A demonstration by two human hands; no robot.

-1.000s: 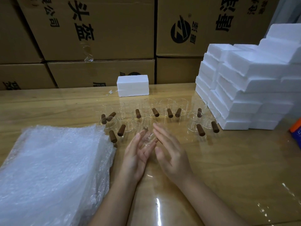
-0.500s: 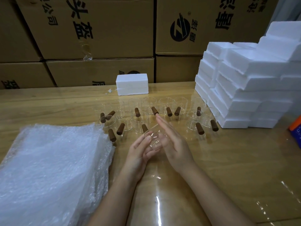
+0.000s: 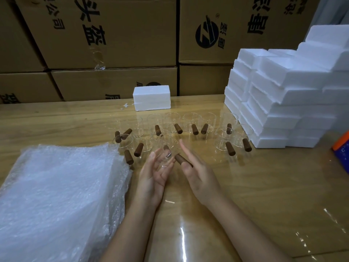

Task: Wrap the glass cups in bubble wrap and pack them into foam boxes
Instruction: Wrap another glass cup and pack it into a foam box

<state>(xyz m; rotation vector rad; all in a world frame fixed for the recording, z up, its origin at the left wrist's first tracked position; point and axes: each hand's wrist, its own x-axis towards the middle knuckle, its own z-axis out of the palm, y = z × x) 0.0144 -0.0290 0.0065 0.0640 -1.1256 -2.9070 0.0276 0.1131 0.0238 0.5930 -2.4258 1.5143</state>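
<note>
Turned between the palms since a moment ago, the clear glass cup with a stubby brown wooden handle (image 3: 167, 157) now points its handle across the right hand (image 3: 200, 176). The left hand (image 3: 154, 176) and the right press it with nearly straight fingers. A crinkled clear bubble-wrap stack (image 3: 56, 195) lies just left, nearer the left hand; the cup's glass wall is barely visible.
</note>
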